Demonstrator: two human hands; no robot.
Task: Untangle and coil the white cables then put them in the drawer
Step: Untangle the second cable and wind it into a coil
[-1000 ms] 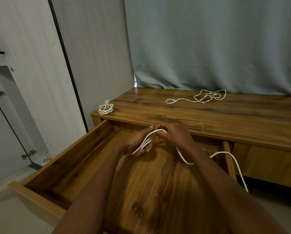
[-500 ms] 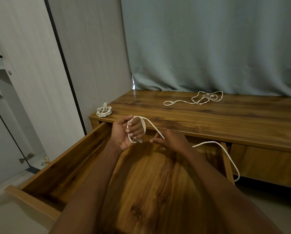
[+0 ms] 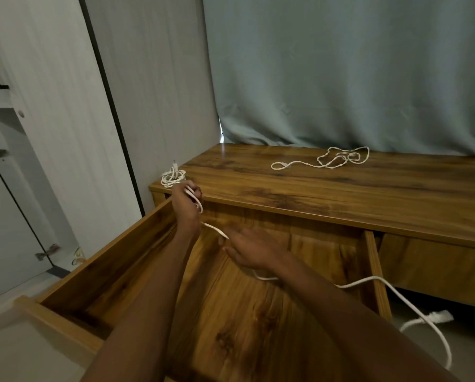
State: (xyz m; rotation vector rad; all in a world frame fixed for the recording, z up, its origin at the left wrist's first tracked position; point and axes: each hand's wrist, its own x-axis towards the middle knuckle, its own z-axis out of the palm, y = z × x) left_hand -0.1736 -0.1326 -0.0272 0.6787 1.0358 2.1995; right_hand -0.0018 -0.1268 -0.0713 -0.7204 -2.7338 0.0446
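Cable loops wrap the curled fingers of the left hand (image 3: 186, 203), which grips the white cable (image 3: 382, 285) just above the back left corner of the open wooden drawer (image 3: 115, 260). From that hand the cable runs down and to the right in a short taut stretch to the right hand (image 3: 251, 250), which hovers lower, over the drawer's middle. The right hand's fingers lie fairly straight and point left; the cable passes under them near the fingertips, but whether they pinch it cannot be told. Behind the right wrist the cable comes out again, crosses the drawer's right wall and drops to the floor, where it loops well to the right of both hands, near a white plug-like end (image 3: 437, 316). Just beyond the left hand, almost touching its knuckles, a small coiled cable (image 3: 171, 177) sits on the corner of the wooden cabinet top (image 3: 341, 194). Farther back and to the right of both hands, a tangled cable (image 3: 335, 158) lies loose on the same top, near the grey-green curtain (image 3: 341, 73).
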